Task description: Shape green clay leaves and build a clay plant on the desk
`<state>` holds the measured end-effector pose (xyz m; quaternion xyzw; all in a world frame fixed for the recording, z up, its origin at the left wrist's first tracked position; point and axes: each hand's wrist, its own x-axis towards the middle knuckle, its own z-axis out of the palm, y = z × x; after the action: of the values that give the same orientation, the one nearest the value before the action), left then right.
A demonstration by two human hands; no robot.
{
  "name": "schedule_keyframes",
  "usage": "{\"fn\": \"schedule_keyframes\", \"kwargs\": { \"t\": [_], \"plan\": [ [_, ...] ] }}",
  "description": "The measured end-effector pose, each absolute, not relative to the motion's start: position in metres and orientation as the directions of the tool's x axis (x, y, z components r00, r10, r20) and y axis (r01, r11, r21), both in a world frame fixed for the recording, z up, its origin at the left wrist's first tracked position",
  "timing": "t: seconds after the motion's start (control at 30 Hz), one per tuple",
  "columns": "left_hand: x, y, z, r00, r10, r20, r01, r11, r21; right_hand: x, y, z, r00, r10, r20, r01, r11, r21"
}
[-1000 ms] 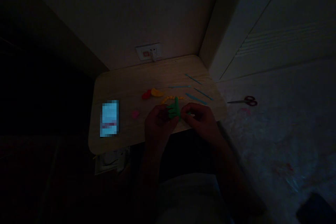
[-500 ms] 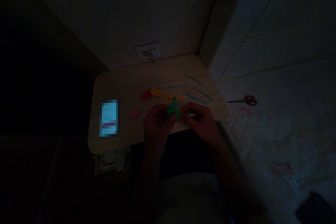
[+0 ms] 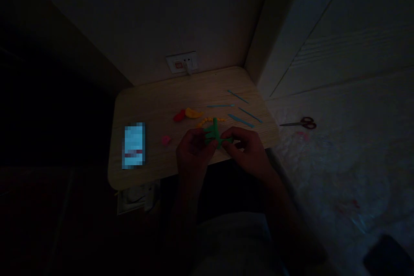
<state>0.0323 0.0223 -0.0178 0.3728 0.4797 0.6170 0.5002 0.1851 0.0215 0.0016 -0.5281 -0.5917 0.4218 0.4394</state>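
Note:
Both hands meet at a green modelling-clay figure (image 3: 215, 128) with an upright stem and side strips, held over the front edge of a small wooden table (image 3: 145, 99). My left hand (image 3: 193, 148) grips it from the left, thumb against its base. From the right, my right hand (image 3: 246, 148) pinches a green part sticking out at its side. Just behind lies a beaded yellow clay strand (image 3: 211, 119). Farther back are a red clay lump (image 3: 179, 115) and a yellow clay lump (image 3: 193, 113). A pink clay lump (image 3: 166, 140) sits left of my left hand. Dim light hides fine detail.
Several blue modelling tools (image 3: 241, 120) lie at the table's right. A lit, blurred phone (image 3: 133, 145) rests at the left. A wall socket (image 3: 182, 63) with a plug is behind. Scissors (image 3: 307, 123) lie on a pale plastic-like sheet (image 3: 310, 172) to the right.
My hands keep their hold on the green clay figure with only slight finger movement. The green part by my right fingers shows a little more. Nothing else has moved on the table.

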Motion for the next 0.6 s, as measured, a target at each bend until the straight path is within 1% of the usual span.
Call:
{"fn": "schedule_keyframes", "kwargs": {
  "t": [0.13,0.43,0.6],
  "plan": [
    [0.0329,0.0224,-0.0216,-0.219,0.976,0.008,-0.235,-0.061,0.970,0.1854,0.0211,0.0012,-0.060,0.995,0.077,0.262,0.090,-0.961],
    [0.0334,0.0226,-0.0226,-0.226,0.974,-0.006,-0.237,-0.049,0.970,0.1855,0.0215,0.0002,-0.059,0.995,0.079,0.246,0.091,-0.965],
    [0.0333,0.0220,-0.0225,-0.199,0.980,-0.012,-0.238,-0.036,0.971,0.1860,0.0223,0.0005,-0.065,0.995,0.074,0.254,0.088,-0.963]
  ]
}}
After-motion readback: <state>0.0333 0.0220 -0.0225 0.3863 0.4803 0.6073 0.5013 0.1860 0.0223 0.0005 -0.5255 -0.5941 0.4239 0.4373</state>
